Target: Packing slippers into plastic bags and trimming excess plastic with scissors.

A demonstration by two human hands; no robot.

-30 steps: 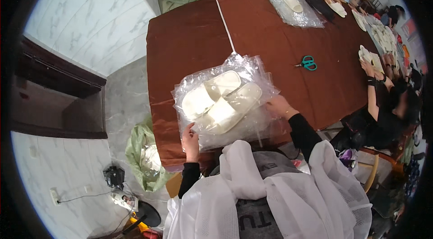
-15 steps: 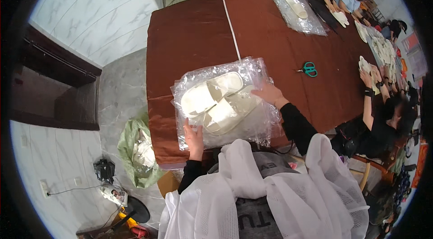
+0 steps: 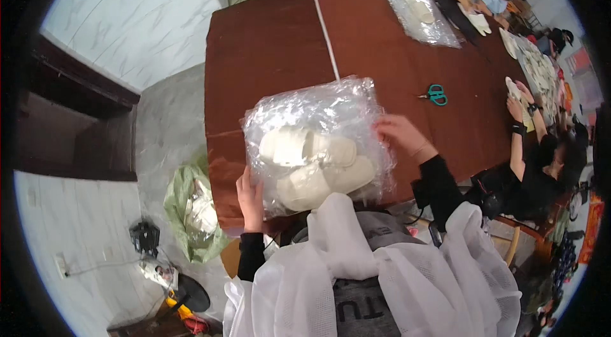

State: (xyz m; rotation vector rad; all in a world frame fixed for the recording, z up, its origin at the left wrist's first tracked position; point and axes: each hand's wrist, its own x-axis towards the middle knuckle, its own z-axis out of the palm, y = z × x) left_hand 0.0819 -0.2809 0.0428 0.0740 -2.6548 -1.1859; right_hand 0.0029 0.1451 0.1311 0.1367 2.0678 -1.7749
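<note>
A clear crinkled plastic bag (image 3: 318, 114) lies on the brown table (image 3: 267, 50) in front of me, with several white slippers (image 3: 312, 162) inside it. My left hand (image 3: 250, 199) grips the bag's near left edge at the table's rim. My right hand (image 3: 400, 135) holds the bag's right side, fingers pressed into the plastic. White mesh fabric (image 3: 382, 273) drapes over my chest below the bag.
Green-handled scissors (image 3: 435, 94) lie to the right of the bag. A second clear bag of white items (image 3: 421, 12) sits at the far end. Other people (image 3: 541, 165) work along the right side. A green sack (image 3: 194, 210) stands on the floor at left.
The bag has been drawn nearer to me and the slippers sit lower in it. My right hand shifted up along the bag's right edge; my left hand kept its hold.
</note>
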